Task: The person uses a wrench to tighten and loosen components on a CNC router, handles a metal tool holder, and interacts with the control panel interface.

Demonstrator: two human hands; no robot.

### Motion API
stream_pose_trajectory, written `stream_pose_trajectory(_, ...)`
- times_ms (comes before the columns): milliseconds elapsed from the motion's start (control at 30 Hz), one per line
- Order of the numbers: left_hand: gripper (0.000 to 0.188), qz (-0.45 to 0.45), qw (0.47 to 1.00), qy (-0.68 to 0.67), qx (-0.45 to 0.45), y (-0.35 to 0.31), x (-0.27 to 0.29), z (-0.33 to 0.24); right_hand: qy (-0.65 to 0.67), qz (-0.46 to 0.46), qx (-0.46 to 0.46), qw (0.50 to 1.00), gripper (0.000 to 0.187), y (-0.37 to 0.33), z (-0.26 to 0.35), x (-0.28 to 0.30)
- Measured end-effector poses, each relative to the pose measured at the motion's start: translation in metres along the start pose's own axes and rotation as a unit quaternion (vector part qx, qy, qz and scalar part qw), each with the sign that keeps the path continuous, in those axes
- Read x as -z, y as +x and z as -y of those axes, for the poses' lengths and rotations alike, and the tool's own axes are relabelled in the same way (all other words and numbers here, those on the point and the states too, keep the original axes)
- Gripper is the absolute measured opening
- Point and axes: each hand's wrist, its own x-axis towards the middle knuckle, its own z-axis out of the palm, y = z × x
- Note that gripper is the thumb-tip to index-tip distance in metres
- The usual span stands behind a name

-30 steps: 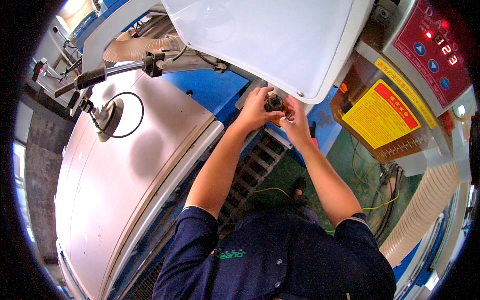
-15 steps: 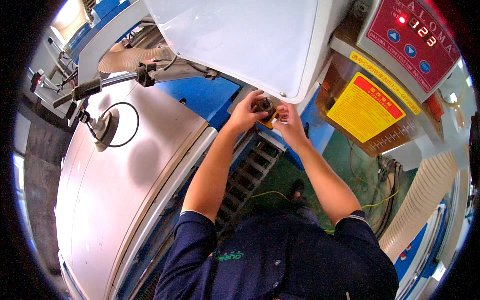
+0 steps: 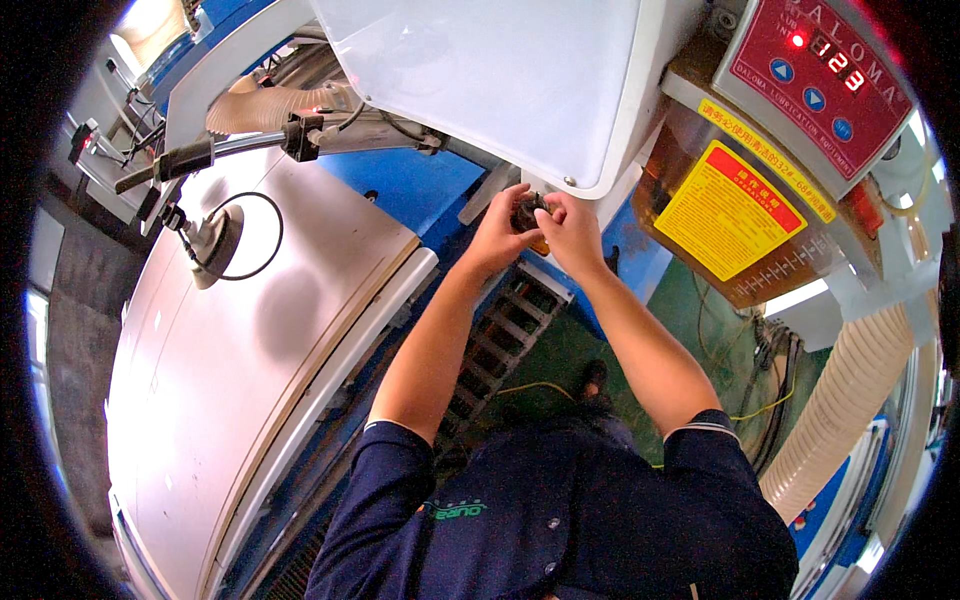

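Note:
Under the corner of a white machine cover, both my hands meet at a small dark round metal part. My left hand curls its fingers and thumb around the left side of that part. From the right, my right hand is closed, its thumb and forefinger pinched at the part's top. A yellow-orange piece shows just below, mostly covered by my hands. What lies between my right fingertips is too small to make out.
Overhead is the white cover. To the left lies a large pale board with a suction cup above it. At right stand an oil tank with a yellow label, a red control panel and a ribbed hose.
My right hand has moved left and over the dark round part, its fingers drawing together. My left hand stays around the part. The view has shifted slightly.

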Motion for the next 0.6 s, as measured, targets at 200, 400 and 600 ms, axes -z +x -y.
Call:
stream_pose_trajectory(200, 0.072, -0.095, 0.988, 0.113, -0.046, 0.001, -0.016, -0.001, -0.038, -0.034, 0.013, 0.999, 0.026, 0.016, -0.017, -0.011)
stream_pose_trajectory(400, 0.066, -0.109, 0.986, 0.119, -0.039, -0.001, -0.020, -0.009, -0.039, -0.041, 0.030, 0.998, 0.021, 0.016, -0.013, -0.015)
stream_pose_trajectory(600, 0.053, -0.145, 0.977, 0.134, -0.078, 0.001, -0.020, 0.002, -0.018, -0.055, 0.048, 0.997, 0.020, 0.013, -0.002, -0.017)
